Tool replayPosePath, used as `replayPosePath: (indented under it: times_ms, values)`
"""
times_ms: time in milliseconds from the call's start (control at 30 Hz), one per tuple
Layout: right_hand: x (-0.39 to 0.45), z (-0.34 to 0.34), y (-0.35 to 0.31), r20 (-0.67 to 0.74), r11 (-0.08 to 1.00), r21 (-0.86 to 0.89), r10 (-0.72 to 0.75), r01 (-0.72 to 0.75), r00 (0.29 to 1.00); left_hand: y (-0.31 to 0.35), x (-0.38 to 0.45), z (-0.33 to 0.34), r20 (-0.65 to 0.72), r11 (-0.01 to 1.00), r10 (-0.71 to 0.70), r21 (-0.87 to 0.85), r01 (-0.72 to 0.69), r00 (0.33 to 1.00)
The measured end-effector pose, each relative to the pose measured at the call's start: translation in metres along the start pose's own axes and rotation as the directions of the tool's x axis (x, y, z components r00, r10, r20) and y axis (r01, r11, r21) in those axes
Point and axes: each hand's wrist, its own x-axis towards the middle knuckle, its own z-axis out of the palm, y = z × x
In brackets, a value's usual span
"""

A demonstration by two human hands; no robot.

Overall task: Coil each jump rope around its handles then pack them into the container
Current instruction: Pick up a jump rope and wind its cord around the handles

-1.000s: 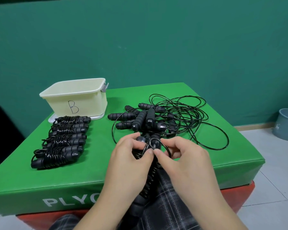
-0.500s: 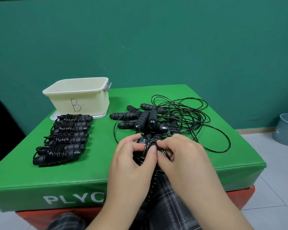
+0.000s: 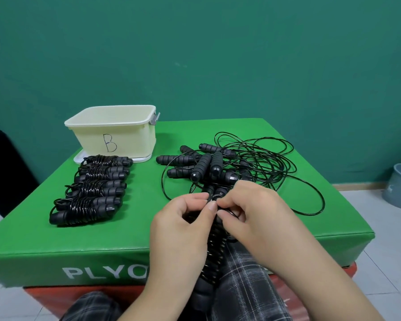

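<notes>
- Both hands work one coiled jump rope [image 3: 214,249] held over the person's lap, at the near edge of the green box [image 3: 134,232].
- Left hand [image 3: 181,225] pinches the cord at the top — right hand [image 3: 252,216] pinches it too, fingertips meeting.
- Cream container [image 3: 116,135] stands far left; wrapped ropes [image 3: 90,191] lie before it, loose ropes [image 3: 229,165] to the right.

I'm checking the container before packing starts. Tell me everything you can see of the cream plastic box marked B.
The cream plastic box marked B is a rectangular open tub with rounded corners, a thick rolled rim and a handwritten dark "B" on its near wall. A grey latch sticks out at its right rim. It stands upright at the far left of the green padded platform, apparently on a flat white lid. No rope shows inside, though its floor is hidden. Neither hand touches it.
</notes>
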Motion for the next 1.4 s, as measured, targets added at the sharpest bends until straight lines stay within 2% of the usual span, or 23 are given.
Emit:
replayPosePath:
  times_ms: [133,200,267,367,433,533,600,667,867,967,1067,1200,1400]
  values:
    - [0.003,0.01,0.012,-0.031,0.988,0.151,0.038,-0.033,0.999,0.001,-0.002,-0.002,0.027,0.998,0.067,0.007,-0.067,0.997]
    - [0.0,0.02,0.016,-0.124,0.983,0.175,0.067,-0.045,0.99,0.0,-0.001,-0.005,0.066,0.996,0.09,0.023,-0.091,0.994]
    - [-0.006,0.03,0.014,-0.201,0.993,0.107,0.067,-0.046,0.977,-0.003,0.003,-0.008,0.116,0.996,0.086,0.028,-0.09,0.989]
    - [-0.013,0.037,0.013,-0.202,1.0,-0.02,0.001,-0.006,0.979,-0.01,0.01,-0.016,0.223,0.997,0.058,0.043,-0.069,0.973]
    - [-0.013,0.035,0.015,-0.237,0.998,0.055,0.044,-0.032,0.97,-0.013,0.01,-0.018,0.288,1.0,0.02,0.009,-0.023,0.957]
    - [-0.013,0.036,0.018,-0.3,0.952,0.281,0.204,-0.118,0.932,-0.014,0.01,-0.018,0.372,0.996,-0.064,-0.028,0.08,0.926]
    - [-0.013,0.038,0.018,-0.322,0.952,0.287,0.202,-0.108,0.925,-0.015,0.012,-0.019,0.402,0.999,-0.034,0.049,0.015,0.915]
    - [-0.012,0.039,0.016,-0.319,0.974,0.214,0.144,-0.077,0.937,-0.015,0.014,-0.019,0.422,0.993,0.019,0.098,-0.067,0.906]
    - [-0.009,0.033,0.01,-0.217,0.994,0.111,0.013,0.012,0.976,-0.023,0.008,-0.018,0.397,0.97,0.133,0.135,-0.201,0.908]
    - [-0.008,0.033,0.009,-0.231,0.998,0.056,-0.023,0.037,0.973,-0.027,0.006,-0.019,0.383,0.956,0.157,0.174,-0.238,0.911]
    - [-0.006,0.038,0.01,-0.3,0.999,0.053,0.005,0.012,0.954,-0.026,0.004,-0.018,0.359,0.94,0.183,0.21,-0.27,0.915]
    - [-0.005,0.044,0.01,-0.311,0.996,0.088,0.027,0.0,0.95,-0.024,0.002,-0.016,0.31,0.957,0.179,0.167,-0.239,0.934]
    - [0.003,0.039,0.012,-0.168,0.986,0.163,-0.021,0.048,0.986,-0.025,0.003,-0.017,0.241,0.983,0.136,0.086,-0.16,0.961]
